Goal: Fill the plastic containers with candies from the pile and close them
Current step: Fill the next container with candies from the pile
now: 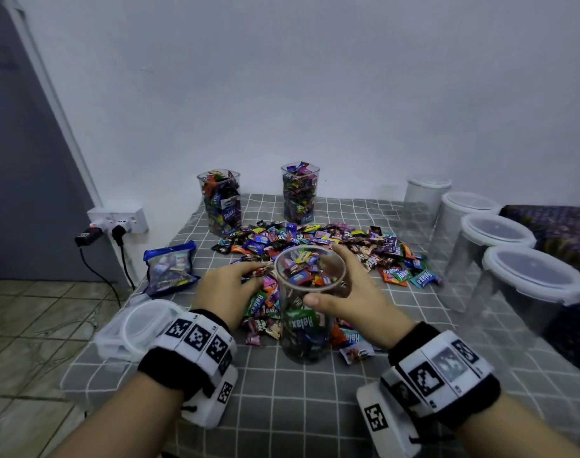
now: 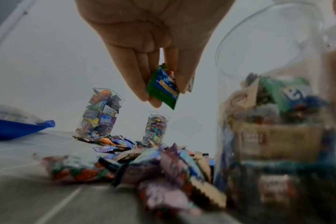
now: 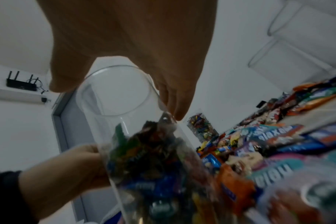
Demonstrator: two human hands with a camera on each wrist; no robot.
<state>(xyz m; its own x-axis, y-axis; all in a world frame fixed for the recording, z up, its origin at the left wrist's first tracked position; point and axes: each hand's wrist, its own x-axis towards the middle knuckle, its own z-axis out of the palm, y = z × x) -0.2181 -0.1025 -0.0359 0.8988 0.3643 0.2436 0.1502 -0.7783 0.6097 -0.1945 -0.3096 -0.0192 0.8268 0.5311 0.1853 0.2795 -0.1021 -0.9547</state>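
Left hand (image 2: 153, 50) pinches a candy (image 2: 162, 87) beside the jar (image 1: 306, 302) gripped by the right hand (image 1: 344, 292); a loose pinch could drop it short of the rim.

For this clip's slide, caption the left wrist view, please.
Left hand pinches a green-wrapped candy above the candy pile, beside the part-filled clear container.

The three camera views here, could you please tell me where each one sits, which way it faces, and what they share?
Head: worn on the head, looking forward and down at the table; both forearms, the left hand and the right hand show.
Left wrist: looks along the left hand, whose fingers pinch a green candy above the candy pile.
Right wrist: looks along the right hand holding the open container; the left hand shows beyond it.
Shared: all three show that part-filled container and the pile.
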